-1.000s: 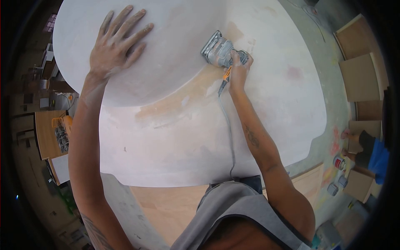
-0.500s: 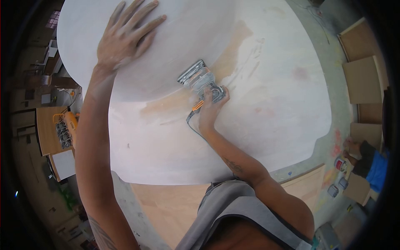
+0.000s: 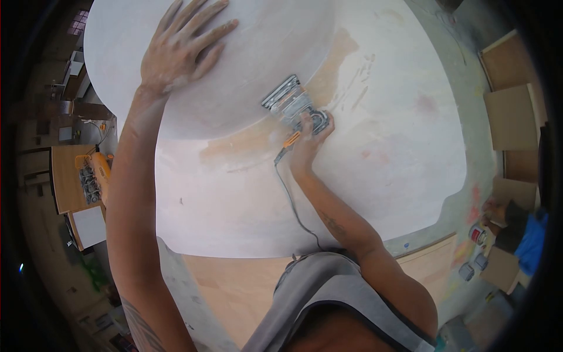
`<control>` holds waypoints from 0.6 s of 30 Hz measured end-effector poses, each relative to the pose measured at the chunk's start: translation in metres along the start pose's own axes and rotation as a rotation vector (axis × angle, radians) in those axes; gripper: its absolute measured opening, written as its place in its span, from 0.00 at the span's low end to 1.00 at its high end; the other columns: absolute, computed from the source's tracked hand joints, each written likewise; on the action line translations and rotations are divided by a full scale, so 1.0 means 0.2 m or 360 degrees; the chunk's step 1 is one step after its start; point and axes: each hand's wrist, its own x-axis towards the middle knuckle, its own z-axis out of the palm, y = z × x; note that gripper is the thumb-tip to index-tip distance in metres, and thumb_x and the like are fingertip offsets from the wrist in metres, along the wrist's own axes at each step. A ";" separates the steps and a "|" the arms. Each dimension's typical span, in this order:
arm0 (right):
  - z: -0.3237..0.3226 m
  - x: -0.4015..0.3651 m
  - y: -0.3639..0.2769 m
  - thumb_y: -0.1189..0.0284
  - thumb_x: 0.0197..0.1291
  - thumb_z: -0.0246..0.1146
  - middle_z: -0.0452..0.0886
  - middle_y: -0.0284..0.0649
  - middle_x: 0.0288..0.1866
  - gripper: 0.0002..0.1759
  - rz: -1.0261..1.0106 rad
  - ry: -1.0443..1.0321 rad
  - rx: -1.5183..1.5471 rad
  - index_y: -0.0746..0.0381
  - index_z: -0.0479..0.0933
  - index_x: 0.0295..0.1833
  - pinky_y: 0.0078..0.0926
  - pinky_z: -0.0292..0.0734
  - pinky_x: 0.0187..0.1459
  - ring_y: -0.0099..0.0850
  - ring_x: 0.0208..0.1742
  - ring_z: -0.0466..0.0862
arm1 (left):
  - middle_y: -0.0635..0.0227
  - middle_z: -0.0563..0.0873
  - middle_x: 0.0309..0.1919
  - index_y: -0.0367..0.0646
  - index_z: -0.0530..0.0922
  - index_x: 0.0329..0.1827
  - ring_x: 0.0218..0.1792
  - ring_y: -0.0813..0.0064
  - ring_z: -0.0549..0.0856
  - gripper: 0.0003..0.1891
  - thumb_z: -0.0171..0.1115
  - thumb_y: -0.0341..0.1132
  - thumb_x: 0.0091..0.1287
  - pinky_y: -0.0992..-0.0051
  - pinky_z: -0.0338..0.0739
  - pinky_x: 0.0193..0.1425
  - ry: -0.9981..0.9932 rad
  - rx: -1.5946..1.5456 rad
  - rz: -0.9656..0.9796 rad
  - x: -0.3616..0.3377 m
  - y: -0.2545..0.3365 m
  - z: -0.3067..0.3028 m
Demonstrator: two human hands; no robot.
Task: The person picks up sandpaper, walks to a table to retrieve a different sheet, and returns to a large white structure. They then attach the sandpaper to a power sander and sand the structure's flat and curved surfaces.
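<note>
My right hand [image 3: 311, 138] is wrapped around the rear body of a dusty electric sander [image 3: 291, 105]. The sander's flat pad end lies on a large white panel [image 3: 404, 146], along the border of a curved raised area and a tan-brown patch [image 3: 234, 145]. An orange-and-black cord sleeve leaves the sander, and its cable [image 3: 288, 196] hangs down to my waist. Farther up and left, my left hand [image 3: 180, 50] lies flat on the panel's smooth greyish area, fingers spread, holding nothing. Both hands look dusted with white.
A yellow power tool [image 3: 99, 176] rests on a wooden stand at left. At right, a person in blue [image 3: 531, 240] is near a paint can [image 3: 478, 234] and small tins. Cardboard-coloured boards [image 3: 511, 117] lean along the right side.
My right hand and the sander have slid a little up and to the right across the panel. More of the cable now shows. My left hand stays flat in nearly the same place.
</note>
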 end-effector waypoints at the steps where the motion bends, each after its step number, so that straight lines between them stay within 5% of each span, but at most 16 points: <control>1: 0.00 0.03 -0.01 0.62 0.74 0.65 0.68 0.54 0.69 0.36 -0.0013 0.0021 -0.0060 0.63 0.59 0.78 0.42 0.71 0.67 0.44 0.66 0.73 | 0.80 0.74 0.80 0.75 0.80 0.73 0.82 0.69 0.67 0.22 0.62 0.48 0.76 0.55 0.57 0.90 0.0006 -0.0019 0.0005 -0.04 -0.01 -0.01; 3: 0.01 0.06 -0.03 0.63 0.74 0.64 0.71 0.52 0.67 0.34 -0.0032 0.0037 -0.0126 0.63 0.60 0.77 0.39 0.76 0.62 0.42 0.62 0.76 | 0.80 0.74 0.80 0.74 0.81 0.73 0.82 0.69 0.68 0.22 0.63 0.47 0.76 0.55 0.57 0.90 0.0015 -0.0038 0.0000 -0.13 -0.03 -0.02; 5: 0.03 0.09 -0.05 0.62 0.73 0.64 0.76 0.49 0.62 0.33 0.0007 0.0001 0.0049 0.62 0.60 0.77 0.32 0.80 0.44 0.35 0.52 0.80 | 0.81 0.74 0.80 0.74 0.81 0.72 0.82 0.69 0.68 0.22 0.63 0.46 0.76 0.56 0.57 0.90 0.0017 -0.0022 0.0002 -0.21 -0.05 -0.02; 8: 0.08 0.15 -0.13 0.64 0.72 0.65 0.79 0.44 0.55 0.33 0.0024 -0.0020 0.0120 0.61 0.61 0.76 0.27 0.75 0.30 0.29 0.42 0.81 | 0.82 0.74 0.80 0.74 0.82 0.71 0.82 0.69 0.68 0.21 0.62 0.45 0.77 0.57 0.58 0.90 0.0010 0.0008 -0.0015 -0.30 -0.06 -0.03; 12: 0.08 0.27 -0.08 0.65 0.71 0.66 0.80 0.42 0.52 0.33 0.0007 -0.0012 0.0081 0.59 0.61 0.76 0.27 0.76 0.29 0.28 0.39 0.80 | 0.78 0.74 0.80 0.70 0.80 0.74 0.82 0.68 0.67 0.22 0.61 0.44 0.78 0.58 0.57 0.90 0.0063 -0.0029 0.0048 -0.45 -0.06 -0.01; 14: 0.07 0.29 -0.05 0.66 0.70 0.66 0.80 0.40 0.49 0.34 -0.0024 -0.0072 0.0116 0.59 0.61 0.76 0.27 0.76 0.28 0.28 0.37 0.80 | 0.60 0.76 0.76 0.56 0.83 0.68 0.81 0.54 0.69 0.24 0.62 0.38 0.67 0.50 0.58 0.87 -0.0152 -0.0189 0.0024 -0.48 -0.04 -0.06; 18: 0.06 0.34 -0.01 0.65 0.70 0.66 0.80 0.41 0.50 0.34 -0.0031 -0.0073 0.0041 0.59 0.61 0.76 0.26 0.75 0.27 0.28 0.36 0.80 | 0.66 0.77 0.77 0.65 0.86 0.66 0.81 0.58 0.71 0.22 0.64 0.43 0.68 0.49 0.58 0.87 -0.0173 -0.0133 -0.0018 -0.46 -0.01 -0.02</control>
